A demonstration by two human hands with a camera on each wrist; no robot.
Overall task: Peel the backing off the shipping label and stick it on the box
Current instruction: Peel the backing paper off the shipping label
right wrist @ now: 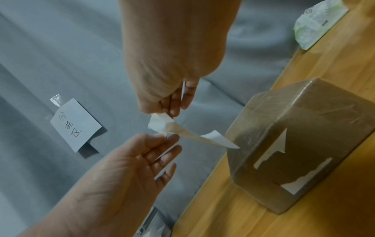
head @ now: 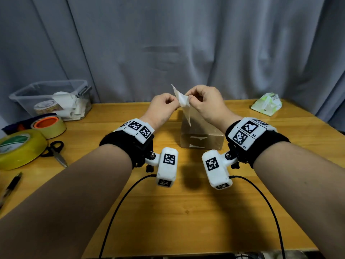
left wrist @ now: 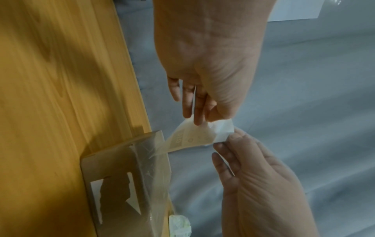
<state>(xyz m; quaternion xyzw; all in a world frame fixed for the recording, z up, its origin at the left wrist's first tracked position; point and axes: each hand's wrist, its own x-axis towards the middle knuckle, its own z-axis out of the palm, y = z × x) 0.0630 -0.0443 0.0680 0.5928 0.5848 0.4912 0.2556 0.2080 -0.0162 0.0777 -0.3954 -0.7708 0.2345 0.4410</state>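
I hold the shipping label [head: 182, 99] in the air above the far side of the brown taped box [head: 201, 137]. My left hand [head: 176, 104] pinches one edge and my right hand [head: 187, 97] pinches the other, thumbs facing. The sheet has split into a white layer [right wrist: 158, 125] and a thin yellowish layer [right wrist: 188, 134] that trails down toward the box [right wrist: 304, 136]. In the left wrist view the label [left wrist: 192, 139] shows faint print, between my left hand [left wrist: 199, 119] and my right hand [left wrist: 229, 138]. Which layer each hand holds is unclear.
A clear plastic bin [head: 50, 98] stands at the back left, with tape rolls [head: 50, 126], a yellow roll [head: 18, 148], scissors [head: 56, 150] and a pen [head: 11, 184] near it. A tissue pack [head: 267, 104] lies back right. A handwritten note [right wrist: 75, 126] hangs on the grey curtain.
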